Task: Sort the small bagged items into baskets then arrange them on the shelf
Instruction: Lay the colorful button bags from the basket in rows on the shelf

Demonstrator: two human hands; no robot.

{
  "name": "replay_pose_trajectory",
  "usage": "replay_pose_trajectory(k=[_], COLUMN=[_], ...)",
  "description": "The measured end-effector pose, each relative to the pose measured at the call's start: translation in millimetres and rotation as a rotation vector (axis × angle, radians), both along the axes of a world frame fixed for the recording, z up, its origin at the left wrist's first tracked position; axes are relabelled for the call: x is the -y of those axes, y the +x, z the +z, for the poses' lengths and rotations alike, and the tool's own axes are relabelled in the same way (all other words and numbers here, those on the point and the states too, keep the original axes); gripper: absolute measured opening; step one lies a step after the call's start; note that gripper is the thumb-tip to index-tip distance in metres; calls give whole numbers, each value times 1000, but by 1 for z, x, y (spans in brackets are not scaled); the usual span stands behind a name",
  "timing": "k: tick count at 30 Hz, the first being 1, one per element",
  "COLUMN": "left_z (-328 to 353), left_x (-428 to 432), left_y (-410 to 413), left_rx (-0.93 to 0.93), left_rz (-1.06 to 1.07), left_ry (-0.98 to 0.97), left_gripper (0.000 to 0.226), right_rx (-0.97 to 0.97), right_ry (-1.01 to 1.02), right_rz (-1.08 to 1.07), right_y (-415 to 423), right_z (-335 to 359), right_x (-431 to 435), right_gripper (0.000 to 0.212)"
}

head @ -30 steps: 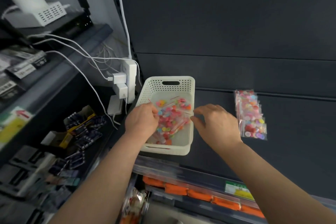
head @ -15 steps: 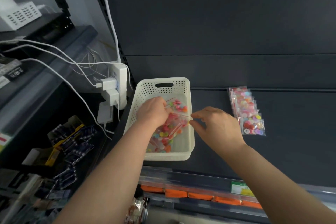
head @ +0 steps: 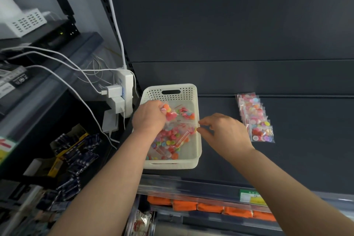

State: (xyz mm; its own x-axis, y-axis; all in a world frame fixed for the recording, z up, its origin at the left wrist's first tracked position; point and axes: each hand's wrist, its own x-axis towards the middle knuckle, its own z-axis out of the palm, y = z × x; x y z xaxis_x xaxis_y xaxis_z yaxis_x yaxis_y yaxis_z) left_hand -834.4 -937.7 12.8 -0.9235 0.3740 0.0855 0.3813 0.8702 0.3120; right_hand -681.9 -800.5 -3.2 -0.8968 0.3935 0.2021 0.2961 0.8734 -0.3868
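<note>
Left hand point(head: 148, 119) is gripping a button bag point(head: 171, 115) over the basket point(head: 199, 152) | right hand point(head: 225, 134) is pinching a second bag point(head: 182, 130) at its edge | both likely handling light, limp, slippery; grip sealed edges.

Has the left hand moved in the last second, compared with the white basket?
Yes. The left hand has gone toward the back wall of the white basket, nearer its handle slot, and now grips a small bag.
</note>
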Motion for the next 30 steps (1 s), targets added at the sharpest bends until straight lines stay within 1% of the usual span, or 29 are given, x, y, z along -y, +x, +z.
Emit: replay_pose_trajectory(k=[3,5,7,8,10,11,13,15,16,17,18,20,22,24,26,28,30], left_z=[7,14,23,28,36,38,34,24,19,15,12,3,-7,-16,-24,-33,-44], left_x=[4,3,-3,-10,-30,-41,-61,-78,-85,-92,-97,-106,-113,-117,-119,-120,-122], left_y=[4,12,24,33,53,64,86,103,110,116,123,131,136,140,145,150,153], left_rx=[18,-2,-10,33,225,340,503,608,678,753,811,848,860,928,985,944,781], left_rz=[26,21,-28,-58,-109,-131,-179,-185,-166,-143,-122,-93,-57,-18,-8,-52,-132], left_ry=[-98,-63,132,270,545,642,713,716,725,741,749,720,677,681,674,587,438], left_gripper=[22,26,28,28,27,25,20,19,19,20,21,23,20,17,16,15,14], right_rx=[21,-3,-34,-40,-61,-83,-167,-280,-322,-344,-345,-340,-338,-235,-86,-21,17], right_ry=[-7,-42,-112,-169,-371,-508,-773,-942,-985,-998,-987,-971,-1041,-1142,-1171,-1101,-919], right_rz=[-4,-18,-36,-45,-65,-75,-108,-175,-214,-252,-292,-373,-429,-399,-350,-366,-413], right_y=[6,12,19,21,27,30,37,48,55,62,68,79,89,100,108,112,114], right_z=[4,6,8,9,11,12,14,13,12,11,9,5,2,-2,-9,-18,-27], right_x=[-5,-9,-15,-18,-23,-26,-34,-44,-50,-56,-62,-74,-85,-93,-98,-101,-104], right_gripper=[22,20,19,19,27,31,33,22,14,12,13,15,17,24,34,33,33])
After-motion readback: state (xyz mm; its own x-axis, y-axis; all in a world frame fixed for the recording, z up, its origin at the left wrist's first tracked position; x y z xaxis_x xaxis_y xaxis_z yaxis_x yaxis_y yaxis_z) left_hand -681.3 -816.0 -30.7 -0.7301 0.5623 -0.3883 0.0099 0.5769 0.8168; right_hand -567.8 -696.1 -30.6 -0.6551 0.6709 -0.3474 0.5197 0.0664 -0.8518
